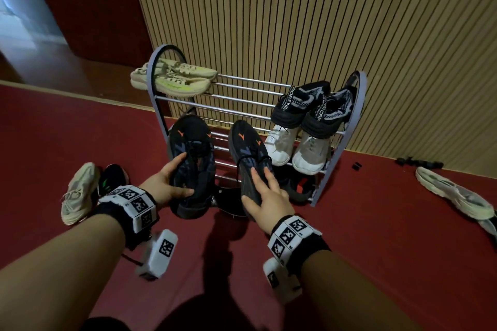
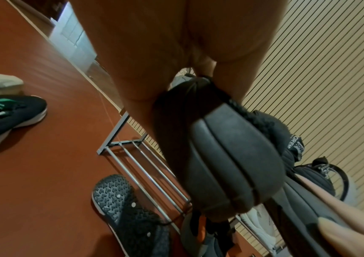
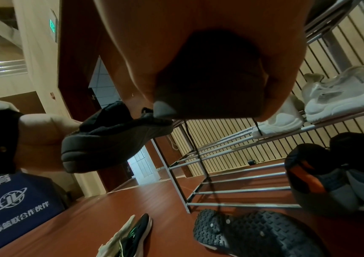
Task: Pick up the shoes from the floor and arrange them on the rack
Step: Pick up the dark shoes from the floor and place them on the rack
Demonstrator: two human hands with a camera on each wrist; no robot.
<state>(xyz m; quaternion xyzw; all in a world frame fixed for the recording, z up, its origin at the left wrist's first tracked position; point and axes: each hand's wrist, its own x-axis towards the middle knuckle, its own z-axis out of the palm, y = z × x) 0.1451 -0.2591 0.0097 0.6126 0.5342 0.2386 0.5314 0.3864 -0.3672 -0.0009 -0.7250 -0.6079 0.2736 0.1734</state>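
I hold a pair of dark sneakers with orange marks in front of the metal shoe rack point(image 1: 242, 88). My left hand point(image 1: 172, 180) grips the left sneaker point(image 1: 192, 148) at its heel, toe pointing at the rack. My right hand point(image 1: 265, 193) grips the heel of the right sneaker point(image 1: 247, 148). In the left wrist view the left sneaker's sole point(image 2: 231, 165) fills the middle below my palm. In the right wrist view the left sneaker point(image 3: 115, 135) hangs at the left, and my palm covers the heel of the right one.
On the rack stand beige sneakers point(image 1: 177, 79) top left, black-and-white sneakers point(image 1: 312, 107) right, white sneakers point(image 1: 295, 150) below them. On the red floor lie a beige shoe point(image 1: 78, 191), a black-green shoe point(image 1: 111, 179), a sole-up black shoe point(image 2: 128, 213) and a pale shoe point(image 1: 454, 193).
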